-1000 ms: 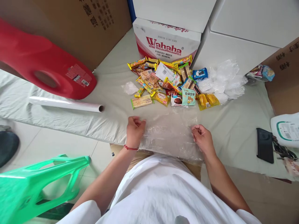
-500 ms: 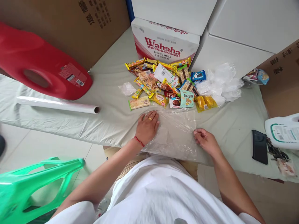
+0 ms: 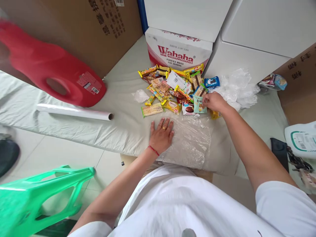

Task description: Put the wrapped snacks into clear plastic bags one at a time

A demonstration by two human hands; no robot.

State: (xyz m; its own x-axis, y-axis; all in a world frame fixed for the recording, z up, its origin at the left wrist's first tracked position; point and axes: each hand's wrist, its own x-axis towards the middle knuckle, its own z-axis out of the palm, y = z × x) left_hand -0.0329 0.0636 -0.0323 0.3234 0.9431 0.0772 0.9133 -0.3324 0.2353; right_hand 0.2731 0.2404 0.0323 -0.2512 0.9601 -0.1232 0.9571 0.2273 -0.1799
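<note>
A sheet of clear plastic film (image 3: pixel 190 141) lies crinkled on the near edge of the white-covered table (image 3: pixel 118 98). My left hand (image 3: pixel 161 135) rests flat on the film's left edge, fingers stretched out. My right hand (image 3: pixel 214 101) reaches over the film to a pile of wrapped snacks (image 3: pixel 172 87), its fingers closed at a teal snack packet (image 3: pixel 199 104). Whether the packet is lifted I cannot tell. A yellow packet (image 3: pixel 216 114) is partly hidden under my right wrist.
A roll of film (image 3: pixel 74 112) and a red jug (image 3: pixel 51 70) lie at the left. A Wahaha box (image 3: pixel 179 52) stands behind the snacks, crumpled plastic (image 3: pixel 238 87) at their right. A phone (image 3: pixel 278 149) and white jug (image 3: pixel 301 138) sit far right. A green stool (image 3: pixel 37 194) stands below.
My right hand left the film's right edge and reached forward to the teal packet in the pile. My left hand went from gripping the film's edge to lying flat on it.
</note>
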